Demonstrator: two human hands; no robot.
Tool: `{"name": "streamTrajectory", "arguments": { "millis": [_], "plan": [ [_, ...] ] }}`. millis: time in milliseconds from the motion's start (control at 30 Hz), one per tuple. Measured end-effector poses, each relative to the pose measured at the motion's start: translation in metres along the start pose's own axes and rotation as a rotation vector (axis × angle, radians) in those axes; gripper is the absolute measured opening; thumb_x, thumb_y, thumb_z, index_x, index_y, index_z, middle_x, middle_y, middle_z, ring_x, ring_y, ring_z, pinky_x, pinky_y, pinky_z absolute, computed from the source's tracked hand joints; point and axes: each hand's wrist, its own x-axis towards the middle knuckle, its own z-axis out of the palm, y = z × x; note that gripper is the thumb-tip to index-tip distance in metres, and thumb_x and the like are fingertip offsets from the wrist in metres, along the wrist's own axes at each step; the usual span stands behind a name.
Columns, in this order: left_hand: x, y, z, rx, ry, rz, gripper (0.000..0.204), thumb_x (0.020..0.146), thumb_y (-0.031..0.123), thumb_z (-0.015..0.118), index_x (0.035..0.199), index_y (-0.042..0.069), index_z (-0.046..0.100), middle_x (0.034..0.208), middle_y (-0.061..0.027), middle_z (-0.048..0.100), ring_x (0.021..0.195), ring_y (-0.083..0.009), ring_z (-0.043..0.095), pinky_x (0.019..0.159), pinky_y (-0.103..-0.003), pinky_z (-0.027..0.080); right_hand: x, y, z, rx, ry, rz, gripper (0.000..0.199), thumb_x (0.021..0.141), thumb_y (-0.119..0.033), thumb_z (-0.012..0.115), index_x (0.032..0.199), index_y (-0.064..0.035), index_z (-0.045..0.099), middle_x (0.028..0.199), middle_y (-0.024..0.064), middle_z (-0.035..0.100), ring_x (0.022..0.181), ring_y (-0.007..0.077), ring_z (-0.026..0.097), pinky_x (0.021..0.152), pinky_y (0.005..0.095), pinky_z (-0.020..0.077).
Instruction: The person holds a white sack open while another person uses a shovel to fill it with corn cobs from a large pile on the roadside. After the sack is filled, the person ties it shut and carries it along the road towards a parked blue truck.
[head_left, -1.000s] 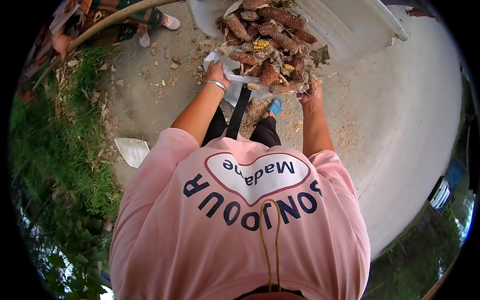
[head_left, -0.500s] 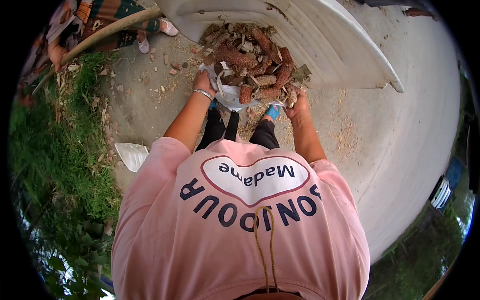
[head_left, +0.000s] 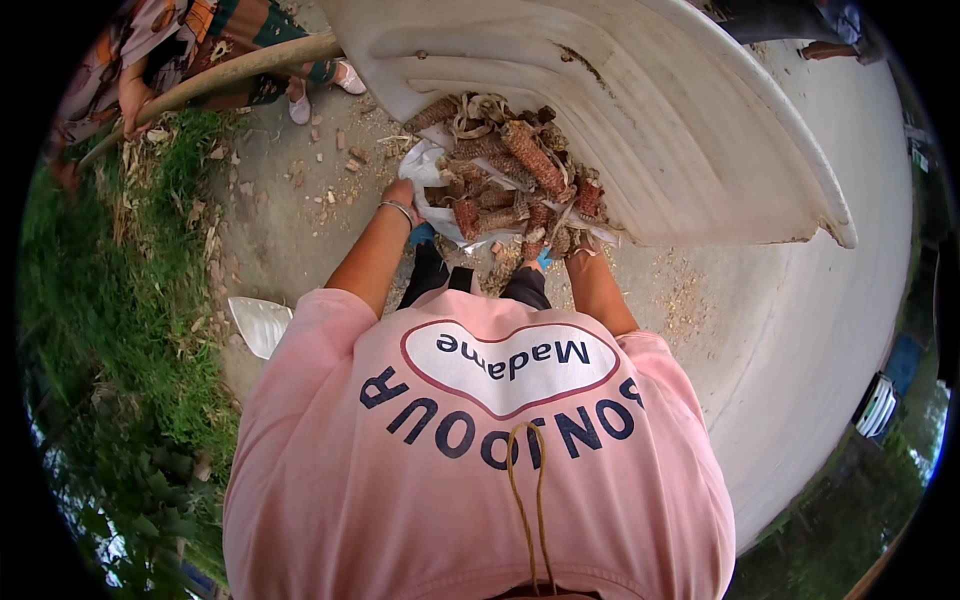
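Observation:
My left hand (head_left: 402, 198), a bangle at its wrist, is closed on the left rim of a white sack (head_left: 425, 168). My right hand (head_left: 583, 247) is at the sack's right side, its fingers mostly hidden by corn cobs and the shovel's edge. Reddish-brown bare corn cobs (head_left: 533, 158) with dry husk scraps lie heaped between the sack's mouth and a large white shovel (head_left: 680, 120). The shovel is tilted over the sack, its blade reaching past my right hand. How full the sack is inside cannot be seen.
A co-worker's hand (head_left: 135, 100) grips the shovel's wooden handle (head_left: 230, 75) at the upper left. Grass (head_left: 120, 290) borders the concrete on the left. A white scrap (head_left: 262, 325) lies near my left elbow. Loose kernels (head_left: 685, 295) are scattered to the right. Another person stands at the top right.
The shovel has come down closer to me and tipped further. Cobs have slid down toward the sack's mouth. My right hand is now more covered, and both hands are slightly lower.

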Motion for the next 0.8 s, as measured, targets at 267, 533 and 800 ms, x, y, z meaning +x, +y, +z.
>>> {"name": "streamTrajectory", "arguments": {
  "millis": [267,533,800],
  "plan": [
    [-0.022,0.001,0.011,0.13,0.12,0.072,0.02,0.083,0.022,0.041,0.095,0.006,0.047,0.084,-0.0085,0.051,0.07,-0.0214,0.052,0.055,-0.039,0.044,0.012,0.005,0.001,-0.111,0.025,0.027,0.031,0.085,-0.03,0.039,0.099,-0.0059,0.053,0.094,0.0108,0.058,0.085,0.026,0.055,0.079,0.0422,0.0448],
    [-0.021,0.011,0.012,0.503,0.206,0.275,0.029,0.086,0.031,0.038,0.099,0.006,0.047,0.079,-0.0084,0.054,0.053,-0.023,0.053,0.037,-0.04,0.037,0.004,0.01,-0.003,-0.275,0.137,0.034,0.031,0.085,-0.029,0.04,0.1,-0.005,0.053,0.094,0.0111,0.058,0.082,0.0269,0.056,0.078,0.042,0.046],
    [-0.017,-0.002,-0.001,0.37,0.111,0.439,0.027,0.086,0.024,0.04,0.102,0.003,0.046,0.09,-0.0104,0.054,0.074,-0.0229,0.054,0.059,-0.038,0.045,-0.034,0.013,0.031,-0.215,0.067,-0.034,0.039,0.088,-0.031,0.028,0.107,-0.0038,0.049,0.105,0.0128,0.054,0.098,0.026,0.051,0.086,0.0421,0.0406]
  ]
}}
